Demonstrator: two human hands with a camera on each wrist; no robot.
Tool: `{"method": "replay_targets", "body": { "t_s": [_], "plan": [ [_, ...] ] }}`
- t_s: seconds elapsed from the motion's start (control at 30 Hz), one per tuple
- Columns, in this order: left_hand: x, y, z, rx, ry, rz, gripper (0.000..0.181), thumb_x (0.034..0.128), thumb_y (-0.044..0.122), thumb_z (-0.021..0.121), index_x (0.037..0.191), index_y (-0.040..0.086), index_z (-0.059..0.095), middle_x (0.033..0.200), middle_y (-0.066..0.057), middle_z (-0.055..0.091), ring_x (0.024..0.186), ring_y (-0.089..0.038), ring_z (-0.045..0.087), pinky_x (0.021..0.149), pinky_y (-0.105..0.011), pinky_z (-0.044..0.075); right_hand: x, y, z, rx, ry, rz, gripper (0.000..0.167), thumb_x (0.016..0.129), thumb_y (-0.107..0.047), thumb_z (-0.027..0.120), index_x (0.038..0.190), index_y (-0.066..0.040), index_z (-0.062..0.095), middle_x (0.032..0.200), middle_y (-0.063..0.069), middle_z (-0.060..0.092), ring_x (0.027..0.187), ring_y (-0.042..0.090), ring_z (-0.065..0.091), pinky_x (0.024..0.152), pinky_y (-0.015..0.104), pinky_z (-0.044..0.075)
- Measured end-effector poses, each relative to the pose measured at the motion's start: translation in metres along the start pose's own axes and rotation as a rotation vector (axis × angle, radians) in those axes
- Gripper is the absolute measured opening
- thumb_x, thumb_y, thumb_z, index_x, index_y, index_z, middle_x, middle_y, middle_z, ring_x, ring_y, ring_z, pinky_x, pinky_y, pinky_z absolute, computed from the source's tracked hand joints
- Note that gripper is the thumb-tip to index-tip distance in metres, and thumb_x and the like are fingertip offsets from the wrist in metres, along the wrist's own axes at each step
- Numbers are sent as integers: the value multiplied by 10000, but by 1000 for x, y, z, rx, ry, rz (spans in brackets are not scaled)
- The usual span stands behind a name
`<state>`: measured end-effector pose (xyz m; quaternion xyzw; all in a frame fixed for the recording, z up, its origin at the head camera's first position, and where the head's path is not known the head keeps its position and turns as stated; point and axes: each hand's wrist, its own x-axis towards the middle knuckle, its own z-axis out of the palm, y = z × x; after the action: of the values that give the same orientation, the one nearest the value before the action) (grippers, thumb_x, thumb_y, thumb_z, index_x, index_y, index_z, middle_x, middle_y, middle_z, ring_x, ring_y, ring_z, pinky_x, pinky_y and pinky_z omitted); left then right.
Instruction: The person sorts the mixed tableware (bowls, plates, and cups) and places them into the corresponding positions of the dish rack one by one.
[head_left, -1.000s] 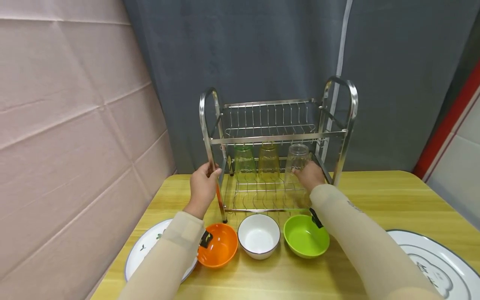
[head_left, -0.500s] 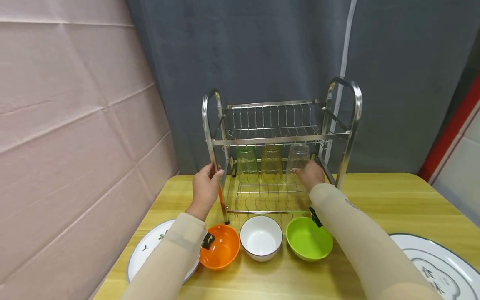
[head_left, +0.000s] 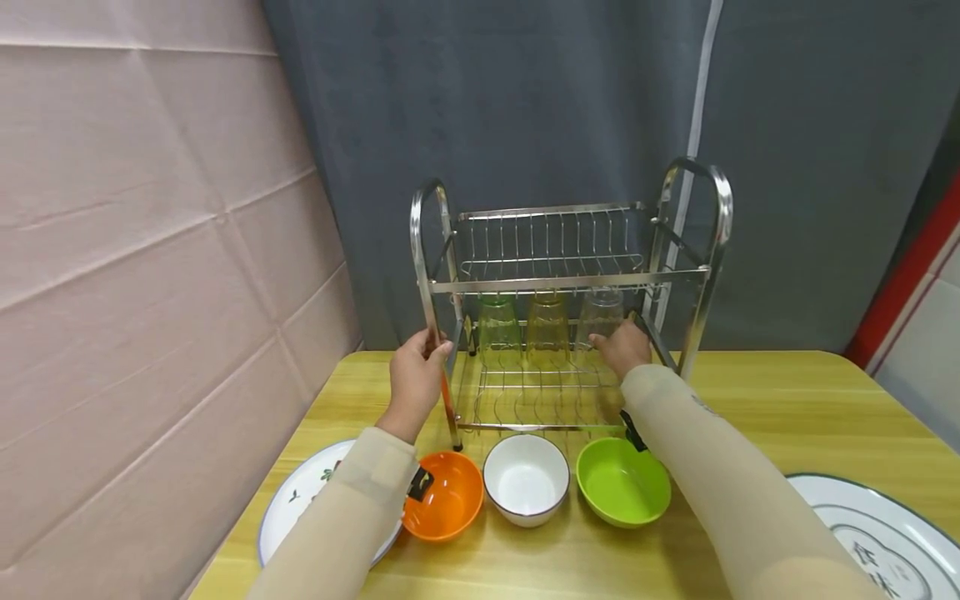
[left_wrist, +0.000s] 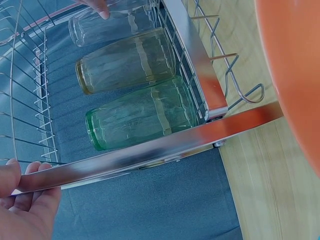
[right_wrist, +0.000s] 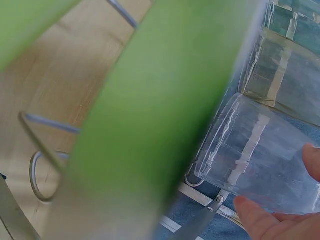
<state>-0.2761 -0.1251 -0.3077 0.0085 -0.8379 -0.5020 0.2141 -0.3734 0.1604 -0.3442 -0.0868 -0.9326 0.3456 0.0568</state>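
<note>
My left hand (head_left: 417,379) grips the front left upright of a two-tier metal dish rack (head_left: 562,283); thumb and fingers wrap the bar in the left wrist view. On the lower tier, a green glass (head_left: 498,333), a yellow glass (head_left: 547,333) and a clear glass (head_left: 592,321) stand upside down in a row. My right hand (head_left: 626,350) holds the clear glass at the row's right end. Its thumb (right_wrist: 313,161) lies against the glass, with a finger along the other side. The remaining right fingers are partly hidden.
An orange bowl (head_left: 447,504), a white bowl (head_left: 527,479) and a lime green bowl (head_left: 624,483) line up before the rack. Plates lie at the left (head_left: 303,492) and right (head_left: 885,517) of the table. A grey curtain (head_left: 495,100) hangs behind.
The clear glass has shifted slightly back under the upper tier with my right hand. My left hand keeps its grip on the rack. The head view has moved slightly.
</note>
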Motion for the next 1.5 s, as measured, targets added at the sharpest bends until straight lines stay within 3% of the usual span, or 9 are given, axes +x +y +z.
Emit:
{"method": "replay_targets", "body": {
  "t_s": [0.47, 0.8, 1.0, 1.27, 1.5],
  "plan": [
    [0, -2, 1, 1, 7, 10, 207, 965, 164, 597, 1121, 47, 665, 1039, -135, 677, 898, -266, 619, 745, -393, 527, 4, -2, 5, 88, 4, -4, 754, 983, -289, 571, 1486, 107, 173, 1500, 320, 262, 1319, 484, 347, 1042, 566, 359],
    [0, -3, 2, 19, 10, 27, 213, 963, 176, 600, 1116, 43, 667, 1052, -137, 684, 915, -267, 634, 755, -401, 538, 6, -2, 8, 87, 39, 2, 742, 978, -282, 579, 1464, 136, 206, 1469, 332, 312, 1314, 481, 358, 1045, 563, 357],
    [1, -3, 2, 18, 13, 18, 205, 959, 168, 607, 1113, 48, 669, 1061, -131, 686, 924, -262, 633, 754, -398, 536, 10, -2, 7, 33, 66, -31, 666, 1002, -243, 530, 1432, 173, 239, 1425, 364, 343, 1267, 499, 402, 1025, 553, 385],
    [1, -1, 2, 5, 12, 20, 205, 957, 151, 610, 1120, 40, 668, 1068, -137, 687, 937, -268, 634, 767, -405, 537, 11, 4, 3, 18, 51, -26, 656, 1021, -244, 481, 1444, 171, 200, 1508, 337, 208, 1332, 507, 305, 1069, 549, 331],
    [-1, -2, 2, -15, 2, 7, 246, 970, 166, 591, 1171, 37, 650, 1091, -148, 674, 957, -280, 625, 793, -422, 530, 11, 4, 3, -1, 49, -37, 667, 1019, -247, 487, 1446, 172, 193, 1491, 348, 242, 1304, 505, 350, 1049, 554, 357]
  ]
}}
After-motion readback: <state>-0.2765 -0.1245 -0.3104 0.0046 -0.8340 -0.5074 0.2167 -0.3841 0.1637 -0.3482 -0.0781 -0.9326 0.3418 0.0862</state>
